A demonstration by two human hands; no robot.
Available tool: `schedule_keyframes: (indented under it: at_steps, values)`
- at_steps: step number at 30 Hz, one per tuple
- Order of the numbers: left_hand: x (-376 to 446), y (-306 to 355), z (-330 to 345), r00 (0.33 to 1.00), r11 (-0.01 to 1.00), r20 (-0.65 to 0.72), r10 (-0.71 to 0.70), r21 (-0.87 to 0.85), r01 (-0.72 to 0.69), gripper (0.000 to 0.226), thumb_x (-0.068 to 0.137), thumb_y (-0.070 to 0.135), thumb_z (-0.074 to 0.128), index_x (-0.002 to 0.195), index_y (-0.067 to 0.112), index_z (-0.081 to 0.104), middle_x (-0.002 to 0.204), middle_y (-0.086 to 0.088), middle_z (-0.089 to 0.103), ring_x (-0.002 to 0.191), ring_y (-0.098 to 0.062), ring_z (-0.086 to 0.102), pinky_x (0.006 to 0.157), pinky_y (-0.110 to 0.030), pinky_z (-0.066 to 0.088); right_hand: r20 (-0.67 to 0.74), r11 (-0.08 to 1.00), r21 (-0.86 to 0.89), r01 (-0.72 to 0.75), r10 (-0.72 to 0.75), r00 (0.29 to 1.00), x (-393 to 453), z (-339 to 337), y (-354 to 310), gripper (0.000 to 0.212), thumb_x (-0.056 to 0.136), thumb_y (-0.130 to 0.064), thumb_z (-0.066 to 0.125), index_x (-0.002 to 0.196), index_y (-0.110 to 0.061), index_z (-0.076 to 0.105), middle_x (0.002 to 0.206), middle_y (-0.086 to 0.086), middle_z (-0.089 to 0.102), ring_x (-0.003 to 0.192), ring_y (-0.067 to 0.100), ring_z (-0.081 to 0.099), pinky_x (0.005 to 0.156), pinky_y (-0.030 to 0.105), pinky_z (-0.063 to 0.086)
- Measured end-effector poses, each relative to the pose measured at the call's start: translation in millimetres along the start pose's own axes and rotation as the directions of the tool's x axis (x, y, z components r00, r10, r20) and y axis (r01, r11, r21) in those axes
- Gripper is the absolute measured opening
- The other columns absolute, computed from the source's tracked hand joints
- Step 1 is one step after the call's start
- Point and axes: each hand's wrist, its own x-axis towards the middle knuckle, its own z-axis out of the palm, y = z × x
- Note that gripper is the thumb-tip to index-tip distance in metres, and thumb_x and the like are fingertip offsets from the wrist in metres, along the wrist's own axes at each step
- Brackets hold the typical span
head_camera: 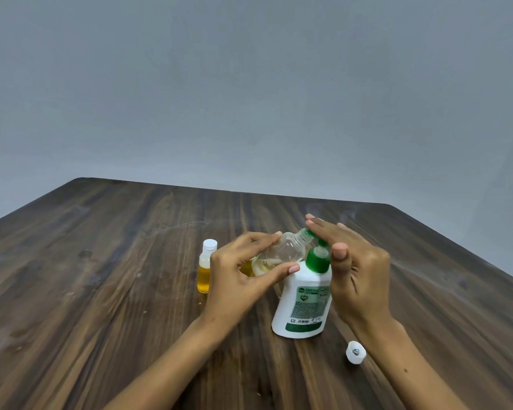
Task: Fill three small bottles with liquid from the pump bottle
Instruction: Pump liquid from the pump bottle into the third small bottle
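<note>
The clear small bottle (282, 253) lies tilted between the left hand (243, 279) thumb and fingers (274, 235), which pinch its body, its open neck touching the green nozzle of the pump bottle (304, 300). The right hand (356, 273) hovers flat over the pump head, fingers straight and pressing down on it, thumb beside the green collar. The pump bottle stands on the worktop (101, 261). A capped small bottle (206, 266) holding yellow liquid stands left of the hands; something yellow shows behind the left hand, mostly hidden. A loose white cap (355, 352) lies near the right wrist.
</note>
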Motion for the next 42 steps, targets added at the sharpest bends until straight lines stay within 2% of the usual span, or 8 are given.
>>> schedule_keyframes:
  at_steps: [4, 14, 18, 23, 28, 33, 38, 42]
  values:
    - [0, -2, -1, 1.0, 1.0, 0.0, 0.008, 0.026, -0.008, 0.048, 0.067, 0.024, 0.087, 0.11, 0.009, 0.074, 0.101, 0.006, 0.072, 0.096, -0.003, 0.067, 0.078, -0.013, 0.052, -0.012, 0.999, -0.003, -0.05, 0.05, 0.999, -10, 5, 3, 0.073, 0.1, -0.058, 0.02, 0.106, -0.008, 0.073, 0.111, 0.001, 0.07, 0.106, 0.013, 0.065, 0.078, 0.039, 0.057]
    - [-1, -2, -1, 1.0, 1.0, -0.009, 0.006, 0.009, -0.006, 0.047, 0.066, 0.025, 0.087, 0.109, 0.009, 0.074, 0.1, 0.005, 0.073, 0.094, -0.005, 0.068, 0.078, -0.016, 0.053, -0.02, 1.0, -0.021, -0.008, 0.008, 1.0, -10, 6, 3, 0.072, 0.101, -0.056, 0.02, 0.106, -0.008, 0.073, 0.112, 0.001, 0.07, 0.107, 0.011, 0.065, 0.08, 0.038, 0.056]
    - [-1, 0, 0, 1.0, 1.0, -0.015, -0.009, -0.017, 0.009, 0.048, 0.067, 0.028, 0.086, 0.109, 0.009, 0.075, 0.1, 0.007, 0.073, 0.096, -0.005, 0.069, 0.08, -0.018, 0.054, -0.011, 0.998, -0.039, 0.039, -0.04, 0.999, -2, 2, 1, 0.074, 0.101, -0.056, 0.017, 0.106, -0.008, 0.073, 0.114, 0.002, 0.069, 0.11, 0.013, 0.064, 0.09, 0.039, 0.052]
    - [-1, 0, -1, 1.0, 1.0, -0.007, 0.003, 0.011, -0.003, 0.047, 0.067, 0.028, 0.086, 0.108, 0.008, 0.075, 0.098, 0.004, 0.073, 0.093, -0.003, 0.068, 0.077, -0.015, 0.052, -0.007, 0.998, -0.068, 0.009, -0.01, 1.0, -9, 4, 4, 0.071, 0.102, -0.055, 0.019, 0.106, -0.009, 0.073, 0.11, -0.001, 0.07, 0.104, 0.013, 0.066, 0.076, 0.039, 0.057]
    - [-1, 1, -1, 1.0, 1.0, -0.011, -0.007, -0.009, 0.006, 0.048, 0.068, 0.028, 0.085, 0.111, 0.009, 0.074, 0.102, 0.007, 0.073, 0.097, -0.006, 0.068, 0.078, -0.019, 0.055, 0.024, 0.997, -0.058, 0.056, -0.055, 0.998, 0, 0, 2, 0.075, 0.101, -0.057, 0.016, 0.107, -0.008, 0.072, 0.114, 0.002, 0.069, 0.109, 0.014, 0.064, 0.093, 0.041, 0.05]
    - [-2, -1, -2, 1.0, 1.0, 0.0, 0.006, 0.019, -0.006, 0.047, 0.068, 0.027, 0.086, 0.11, 0.008, 0.074, 0.1, 0.005, 0.073, 0.096, -0.005, 0.068, 0.078, -0.017, 0.053, 0.015, 1.0, -0.017, -0.017, 0.017, 1.0, -11, 3, 5, 0.071, 0.101, -0.055, 0.02, 0.108, -0.008, 0.072, 0.115, 0.0, 0.069, 0.109, 0.01, 0.064, 0.082, 0.042, 0.055]
    - [-1, 0, 1, 1.0, 1.0, -0.019, 0.014, -0.001, -0.014, 0.048, 0.067, 0.026, 0.086, 0.109, 0.007, 0.074, 0.1, 0.004, 0.073, 0.095, -0.006, 0.068, 0.078, -0.018, 0.054, 0.035, 0.999, -0.013, 0.033, -0.033, 0.999, -1, -5, 2, 0.072, 0.101, -0.056, 0.018, 0.111, -0.008, 0.071, 0.119, 0.002, 0.067, 0.113, 0.012, 0.062, 0.092, 0.041, 0.051]
    - [-2, -2, 0, 1.0, 1.0, -0.025, 0.013, 0.017, -0.013, 0.047, 0.066, 0.027, 0.086, 0.108, 0.009, 0.075, 0.099, 0.004, 0.073, 0.093, -0.004, 0.068, 0.077, -0.015, 0.052, 0.028, 0.999, 0.0, -0.036, 0.036, 0.999, -7, 1, 4, 0.07, 0.101, -0.057, 0.022, 0.106, -0.009, 0.073, 0.112, 0.0, 0.07, 0.107, 0.012, 0.065, 0.079, 0.041, 0.056]
